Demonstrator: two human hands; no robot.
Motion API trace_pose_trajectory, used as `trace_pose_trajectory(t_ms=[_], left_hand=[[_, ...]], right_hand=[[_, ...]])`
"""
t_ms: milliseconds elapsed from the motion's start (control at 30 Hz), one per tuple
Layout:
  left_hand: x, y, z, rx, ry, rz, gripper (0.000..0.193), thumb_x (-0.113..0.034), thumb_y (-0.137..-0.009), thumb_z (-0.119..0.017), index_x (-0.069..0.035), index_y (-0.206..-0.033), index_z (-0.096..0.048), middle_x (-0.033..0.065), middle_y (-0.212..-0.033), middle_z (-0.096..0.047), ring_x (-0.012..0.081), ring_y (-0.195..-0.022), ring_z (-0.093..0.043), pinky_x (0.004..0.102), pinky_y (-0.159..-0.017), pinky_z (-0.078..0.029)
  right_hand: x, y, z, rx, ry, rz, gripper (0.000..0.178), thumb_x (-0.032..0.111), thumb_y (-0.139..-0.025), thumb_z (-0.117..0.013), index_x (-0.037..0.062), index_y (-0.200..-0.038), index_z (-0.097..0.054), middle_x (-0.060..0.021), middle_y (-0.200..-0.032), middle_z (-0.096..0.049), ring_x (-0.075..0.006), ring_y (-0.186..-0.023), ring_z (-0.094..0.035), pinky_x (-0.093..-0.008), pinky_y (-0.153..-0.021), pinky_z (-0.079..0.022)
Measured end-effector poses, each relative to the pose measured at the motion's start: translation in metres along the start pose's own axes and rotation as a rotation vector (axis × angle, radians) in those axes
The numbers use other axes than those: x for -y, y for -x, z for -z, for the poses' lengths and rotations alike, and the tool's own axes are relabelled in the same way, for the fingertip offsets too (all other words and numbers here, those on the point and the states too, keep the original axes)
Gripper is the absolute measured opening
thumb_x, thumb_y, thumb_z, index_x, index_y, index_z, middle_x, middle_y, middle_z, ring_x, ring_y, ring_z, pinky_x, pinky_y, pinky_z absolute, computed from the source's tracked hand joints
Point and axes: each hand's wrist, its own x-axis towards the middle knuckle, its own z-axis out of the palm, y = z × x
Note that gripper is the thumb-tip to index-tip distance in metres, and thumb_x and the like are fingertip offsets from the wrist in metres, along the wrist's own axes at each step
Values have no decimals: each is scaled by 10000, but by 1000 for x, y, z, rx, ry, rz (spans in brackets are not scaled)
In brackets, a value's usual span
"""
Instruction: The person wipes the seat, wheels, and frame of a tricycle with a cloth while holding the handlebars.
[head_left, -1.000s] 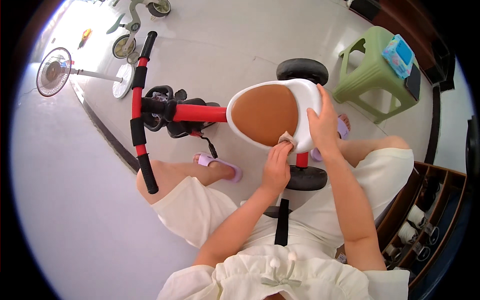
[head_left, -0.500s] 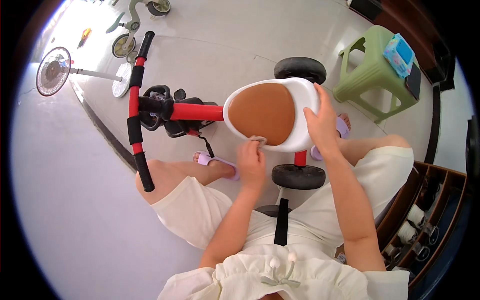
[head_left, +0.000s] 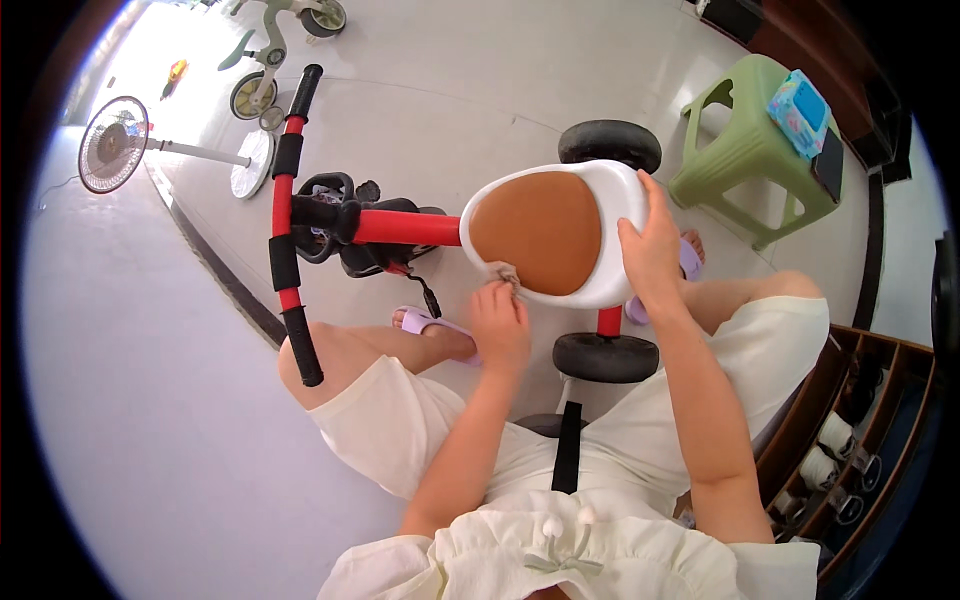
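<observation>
A child's red tricycle (head_left: 405, 227) stands between my legs, its handlebar to the left. Its seat (head_left: 618, 270) has a white shell around a brown pad (head_left: 535, 230). My left hand (head_left: 502, 325) is closed, pinching a small crumpled greyish wipe (head_left: 503, 273) against the near edge of the seat. With my right hand (head_left: 652, 250) I grip the rear end of the white shell, thumb on top and fingers round the rim. The underside of the seat is hidden.
A green stool (head_left: 735, 150) at the far right bears a turquoise pack of wipes (head_left: 800, 100) and a dark flat object. A standing fan (head_left: 115, 145) and a pale green small bike (head_left: 268, 55) are at the far left. A wooden shoe rack (head_left: 838, 450) stands at the near right.
My left hand has slid the wipe a little leftward along the near edge of the seat. My right hand keeps its grip. The whole scene has shifted slightly right in view.
</observation>
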Motion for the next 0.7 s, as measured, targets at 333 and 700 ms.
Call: trace_pose_trajectory(t_ms=[333, 700], left_hand=[[-41, 18, -4, 207, 29, -184, 264, 7, -744, -615, -44, -1001, -590, 120, -1002, -576, 317, -987, -557, 405, -811, -488], [-42, 9, -2, 143, 99, -262, 251, -20, -763, -623, -44, -1012, -615, 78, -1035, -601, 269, -1032, -576, 370, -837, -516]], right_hand=[[-6, -3, -1, 5, -13, -6, 585, 12, -836, -515, 14, -1406, -381, -209, -1400, -472, -367, -1286, -461, -417, -1076, -355], [-9, -2, -1, 9, -18, 18, 595, -4, -829, -528, 7, -1405, -382, -217, -1397, -470, -364, -1291, -456, -412, -1083, -346]])
